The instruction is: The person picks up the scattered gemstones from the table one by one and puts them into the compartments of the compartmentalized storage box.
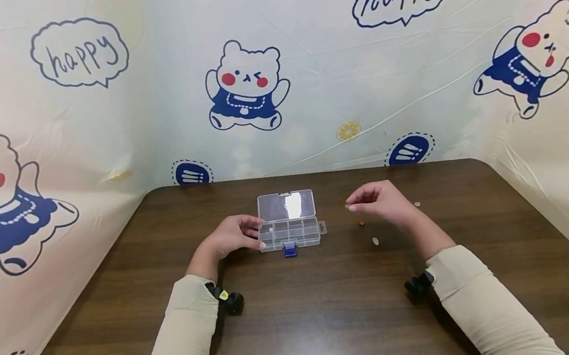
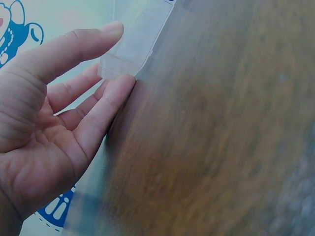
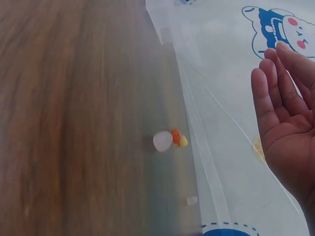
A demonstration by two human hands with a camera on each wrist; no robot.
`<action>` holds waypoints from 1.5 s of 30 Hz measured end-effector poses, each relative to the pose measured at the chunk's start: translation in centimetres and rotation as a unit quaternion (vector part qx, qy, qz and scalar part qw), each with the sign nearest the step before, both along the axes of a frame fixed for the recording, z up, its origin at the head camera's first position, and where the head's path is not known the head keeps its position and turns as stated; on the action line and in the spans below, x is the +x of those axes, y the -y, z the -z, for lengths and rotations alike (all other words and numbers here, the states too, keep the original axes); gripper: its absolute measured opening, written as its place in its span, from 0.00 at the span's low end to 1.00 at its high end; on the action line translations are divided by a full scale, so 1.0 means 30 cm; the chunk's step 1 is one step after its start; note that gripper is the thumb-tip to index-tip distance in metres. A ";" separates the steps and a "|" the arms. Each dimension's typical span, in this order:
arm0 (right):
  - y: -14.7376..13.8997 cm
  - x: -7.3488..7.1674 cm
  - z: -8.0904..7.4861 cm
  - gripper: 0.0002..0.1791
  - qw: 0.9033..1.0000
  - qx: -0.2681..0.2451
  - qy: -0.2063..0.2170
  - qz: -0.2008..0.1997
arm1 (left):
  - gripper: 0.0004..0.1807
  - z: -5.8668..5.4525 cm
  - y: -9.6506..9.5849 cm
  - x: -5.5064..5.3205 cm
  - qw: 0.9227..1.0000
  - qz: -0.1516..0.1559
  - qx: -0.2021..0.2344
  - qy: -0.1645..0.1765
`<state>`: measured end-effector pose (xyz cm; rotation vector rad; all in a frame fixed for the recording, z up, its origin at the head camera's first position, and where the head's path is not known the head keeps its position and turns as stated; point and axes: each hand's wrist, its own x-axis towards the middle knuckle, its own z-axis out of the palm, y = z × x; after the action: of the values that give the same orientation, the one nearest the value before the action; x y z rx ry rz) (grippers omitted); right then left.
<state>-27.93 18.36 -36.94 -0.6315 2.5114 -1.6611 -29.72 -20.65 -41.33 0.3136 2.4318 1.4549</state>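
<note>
A clear plastic compartment box (image 1: 291, 234) lies on the table, its lid (image 1: 286, 206) raised at the back and a blue latch (image 1: 290, 251) at the front. My left hand (image 1: 233, 234) grips the box's left end, thumb at the front corner, fingers farther back. A small pale spot shows in its back left compartment. My right hand (image 1: 379, 203) is right of the box, thumb and forefinger tips close together; whether something tiny is between them I cannot tell. Around it lie an orange bead-like piece (image 1: 361, 223), a whitish one (image 1: 375, 241) and a yellow one (image 3: 183, 141).
Another small pale piece (image 1: 417, 204) lies farther right, behind my right forearm. The brown wooden table (image 1: 291, 329) reaches back to a printed cloth backdrop (image 1: 306, 93) with bears on it. Black wrist cameras (image 1: 233, 303) sit on both wrists.
</note>
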 end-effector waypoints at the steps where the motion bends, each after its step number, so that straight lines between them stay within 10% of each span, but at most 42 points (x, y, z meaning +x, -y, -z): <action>1: 0.005 -0.004 -0.001 0.11 1.000 0.000 0.001 0.001 | 0.34 0.000 0.000 -0.001 1.000 0.000 0.000 0.000; 45: 0.259 -0.119 -0.018 0.09 0.999 -0.005 0.005 -0.037 | 0.35 -0.001 0.003 -0.001 1.000 0.004 0.001 0.002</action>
<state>-31.49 10.60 -36.41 -0.7060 2.4417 -1.6481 -29.75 -20.73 -41.32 0.3210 2.4231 1.4546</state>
